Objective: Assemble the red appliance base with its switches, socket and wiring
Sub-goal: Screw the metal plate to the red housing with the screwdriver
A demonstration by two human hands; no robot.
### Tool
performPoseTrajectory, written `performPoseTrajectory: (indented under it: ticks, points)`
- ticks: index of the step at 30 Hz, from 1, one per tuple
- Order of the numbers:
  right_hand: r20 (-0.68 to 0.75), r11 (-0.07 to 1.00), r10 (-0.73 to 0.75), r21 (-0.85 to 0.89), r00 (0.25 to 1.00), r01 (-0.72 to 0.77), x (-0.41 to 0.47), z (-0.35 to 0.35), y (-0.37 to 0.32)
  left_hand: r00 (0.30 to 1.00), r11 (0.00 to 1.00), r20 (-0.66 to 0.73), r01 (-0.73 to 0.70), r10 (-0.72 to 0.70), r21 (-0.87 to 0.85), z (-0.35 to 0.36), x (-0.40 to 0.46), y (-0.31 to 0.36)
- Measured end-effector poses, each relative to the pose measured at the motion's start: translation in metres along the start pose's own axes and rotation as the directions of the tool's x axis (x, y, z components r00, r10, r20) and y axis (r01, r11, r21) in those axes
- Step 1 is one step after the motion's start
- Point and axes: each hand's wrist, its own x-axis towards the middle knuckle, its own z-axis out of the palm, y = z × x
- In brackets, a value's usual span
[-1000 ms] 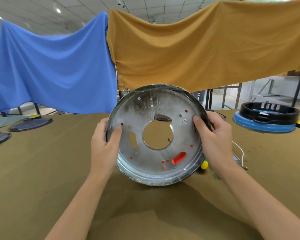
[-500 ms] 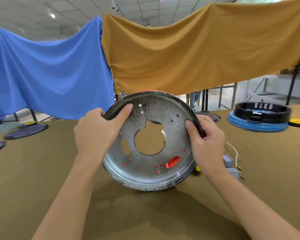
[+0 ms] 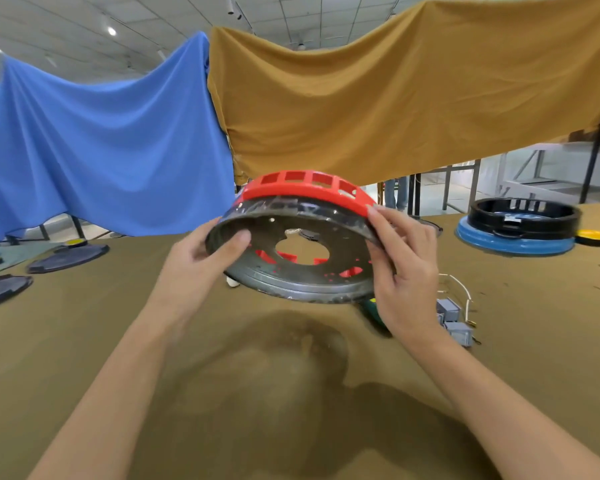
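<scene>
Red base (image 3: 305,190) with its grey metal plate (image 3: 302,261) is held in the air above the brown table (image 3: 291,393), at 12 o'clock from the viewer, tilted so the plate's underside faces the camera; probably to check the holes and cut-outs where parts will mount. Left hand (image 3: 201,261) grips the rim at 9 o'clock, thumb curled onto the plate face. Right hand (image 3: 402,271) grips the rim at 3 o'clock, fingers wrapped over the edge. Two-sided hold keeps the round piece steady while it is turned. Grey switches (image 3: 456,322) and white wire (image 3: 459,289) lie on the table at 4 o'clock of the base, apart from it, not yet fitted. Green object under the right hand: cannot identify.
</scene>
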Motion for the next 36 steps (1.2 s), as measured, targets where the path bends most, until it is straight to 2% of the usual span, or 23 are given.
performPoseTrajectory:
  ticks: [1, 3, 5, 7, 8, 10, 11, 14, 17, 21, 23, 24, 25, 27, 30, 32, 36]
  points:
    - [0.029, 1.000, -0.004, 0.013, 1.000, 0.003, -0.002, 0.000, 0.001, 0.991, 0.985, 0.128, 0.066, -0.046, -0.159, -0.006, -0.006, -0.005]
    - [0.066, 0.998, 0.005, 0.062, 0.998, -0.009, -0.004, 0.000, 0.002, 0.956, 0.844, 0.275, 0.228, -0.100, -0.485, -0.015, -0.015, -0.019]
    - [0.122, 0.994, -0.017, 0.106, 0.992, 0.004, -0.004, 0.000, 0.001, 0.960, 0.708, 0.195, 0.279, -0.200, -0.648, -0.014, -0.019, -0.031]
    - [0.202, 0.989, -0.094, 0.128, 0.975, 0.069, -0.009, 0.004, -0.006, 0.947, 0.703, 0.004, 0.242, -0.322, -0.669, -0.006, -0.019, -0.048]
    - [0.240, 0.983, -0.141, 0.153, 0.961, 0.106, -0.012, 0.006, -0.010, 0.940, 0.710, -0.049, 0.219, -0.337, -0.669, -0.003, -0.019, -0.055]
    - [0.311, 0.966, -0.182, 0.233, 0.933, 0.111, -0.018, 0.008, -0.014, 0.940, 0.696, -0.060, 0.204, -0.335, -0.688, -0.001, -0.020, -0.067]
    - [0.342, 0.959, -0.152, 0.276, 0.927, 0.055, -0.019, 0.007, -0.015, 0.948, 0.702, -0.044, 0.203, -0.317, -0.683, -0.001, -0.021, -0.070]
    - [0.391, 0.863, 0.165, 0.388, 0.906, -0.324, -0.023, 0.009, -0.014, 0.965, 0.750, 0.005, 0.208, -0.263, -0.628, 0.000, -0.026, -0.082]
    - [0.371, 0.678, 0.499, 0.394, 0.783, -0.620, -0.027, 0.014, -0.015, 0.965, 0.804, 0.091, 0.256, -0.247, -0.537, 0.008, -0.032, -0.090]
    - [0.294, 0.506, 0.726, 0.383, 0.621, -0.773, -0.027, 0.015, -0.011, 0.962, 0.829, 0.109, 0.270, -0.249, -0.489, 0.006, -0.028, -0.093]
    - [0.307, 0.426, 0.787, 0.359, 0.536, -0.831, -0.026, 0.015, -0.006, 0.963, 0.824, 0.083, 0.264, -0.258, -0.500, 0.006, -0.028, -0.092]
    - [0.330, 0.408, 0.788, 0.351, 0.519, -0.843, -0.026, 0.015, -0.004, 0.961, 0.808, 0.075, 0.264, -0.265, -0.527, 0.005, -0.028, -0.092]
    - [0.351, 0.415, 0.773, 0.351, 0.529, -0.840, -0.026, 0.016, -0.004, 0.959, 0.786, 0.069, 0.266, -0.275, -0.558, 0.004, -0.028, -0.091]
    - [0.373, 0.469, 0.701, 0.401, 0.607, -0.787, -0.026, 0.016, -0.006, 0.959, 0.762, 0.048, 0.251, -0.278, -0.597, 0.002, -0.028, -0.087]
    - [0.373, 0.546, 0.571, 0.492, 0.731, -0.678, -0.025, 0.015, -0.011, 0.976, 0.805, 0.004, 0.183, -0.220, -0.564, 0.004, -0.030, -0.083]
    - [0.380, 0.565, 0.528, 0.510, 0.759, -0.648, -0.026, 0.015, -0.012, 0.975, 0.811, -0.035, 0.162, -0.219, -0.562, 0.006, -0.030, -0.085]
    - [0.387, 0.577, 0.511, 0.508, 0.768, -0.640, -0.026, 0.014, -0.011, 0.972, 0.832, -0.076, 0.149, -0.223, -0.534, 0.006, -0.030, -0.085]
